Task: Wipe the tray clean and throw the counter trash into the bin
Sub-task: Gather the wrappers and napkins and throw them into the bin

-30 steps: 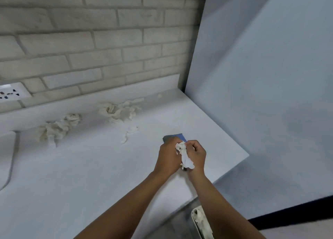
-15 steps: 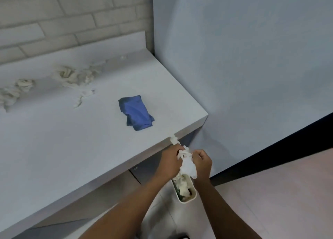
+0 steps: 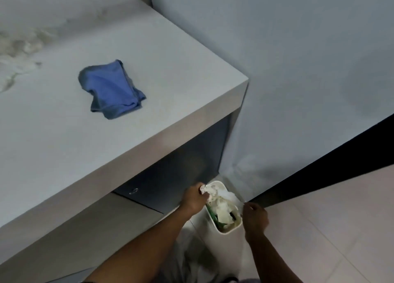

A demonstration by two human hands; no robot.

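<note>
Crumpled tissue over bin

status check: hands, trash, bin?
Left hand grips crumpled tissue at bin mouth. Right hand beside rim, fingers curled, contents unclear. Bin nearly full. Blue cloth on counter.

A home kitchen or utility corner: pale counter, tiled floor, small waste bin underneath.

Matt counter, soft blue cloth
</note>
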